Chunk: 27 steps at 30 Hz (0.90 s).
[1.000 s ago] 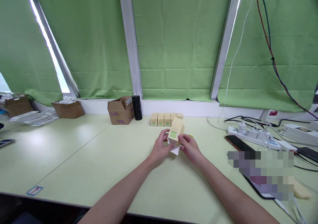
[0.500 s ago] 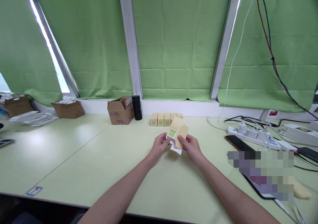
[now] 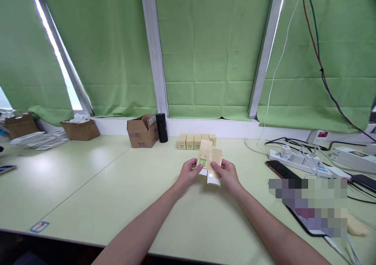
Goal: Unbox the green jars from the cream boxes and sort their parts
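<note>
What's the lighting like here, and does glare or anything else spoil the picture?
Head view: daylight glows through the window gap at left, and pale glare patches lie on the table; head view again: lettering on the held tan carton is too small to read, and a pixelated patch hides things at lower right.

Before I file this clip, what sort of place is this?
Probably an office or light workroom, judging by the long table, the row of small tan boxes near its far edge, and the power strip on the right.
</note>
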Motion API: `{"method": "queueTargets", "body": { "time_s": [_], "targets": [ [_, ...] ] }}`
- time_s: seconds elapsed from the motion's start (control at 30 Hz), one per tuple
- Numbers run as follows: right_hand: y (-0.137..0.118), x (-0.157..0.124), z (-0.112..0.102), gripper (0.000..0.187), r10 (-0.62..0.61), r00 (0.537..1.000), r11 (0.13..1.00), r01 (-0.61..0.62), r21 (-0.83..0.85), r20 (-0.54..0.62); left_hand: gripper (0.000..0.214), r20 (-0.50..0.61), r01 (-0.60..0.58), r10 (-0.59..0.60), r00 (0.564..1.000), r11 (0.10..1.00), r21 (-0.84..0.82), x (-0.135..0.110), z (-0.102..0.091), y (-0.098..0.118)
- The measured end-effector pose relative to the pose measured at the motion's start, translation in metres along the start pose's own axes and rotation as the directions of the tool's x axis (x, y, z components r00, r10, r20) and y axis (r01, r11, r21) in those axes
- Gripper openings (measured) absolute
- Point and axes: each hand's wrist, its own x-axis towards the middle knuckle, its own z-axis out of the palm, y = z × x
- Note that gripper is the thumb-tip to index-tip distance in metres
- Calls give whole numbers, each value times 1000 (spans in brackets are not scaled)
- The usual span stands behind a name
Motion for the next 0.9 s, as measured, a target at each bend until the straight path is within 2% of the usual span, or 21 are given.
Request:
{"method": "queueTargets", "body": {
  "time_s": [0.13,0.23,0.3,0.37,0.43,0.5,0.6,0.7,0.77,0.83,0.9],
  "targets": [
    [0,-2,4,60,5,999,1000,-5,-10,36,45,-44,-44,46,998,998,46,3,-2,0],
    [5,-2,5,63,11,996,1000,-12,17,92,37,-141,-133,163,977,971,197,4,-4,4],
    [11,-1,4,62,14,997,1000,-14,5,74,26,-203,-237,320,925,907,349,4,-7,9],
    [17,1,3,58,24,999,999,-23,-35,25,15,-211,-347,502,839,791,504,2,-10,14],
    [22,2,1,50,45,999,995,-45,-92,0,9,-147,-423,635,759,651,630,-1,-14,19],
    [25,2,1,41,53,999,989,-52,-139,3,9,-63,-452,691,720,537,712,-4,-18,22],
    [26,0,1,37,44,999,988,-41,-147,21,12,-2,-434,676,737,475,766,-7,-24,24],
    [27,0,2,44,73,997,992,-73,-105,-9,13,14,-402,618,786,494,771,-9,-27,25],
    [29,0,2,46,96,995,990,-99,-99,-36,14,20,-395,598,802,504,768,-10,-27,25],
    [30,1,2,42,94,995,988,-96,-121,-26,13,11,-394,610,792,499,772,-10,-27,24],
    [30,2,1,37,77,997,987,-75,-144,7,11,-20,-394,647,762,488,779,-7,-27,22]
  ]
}}
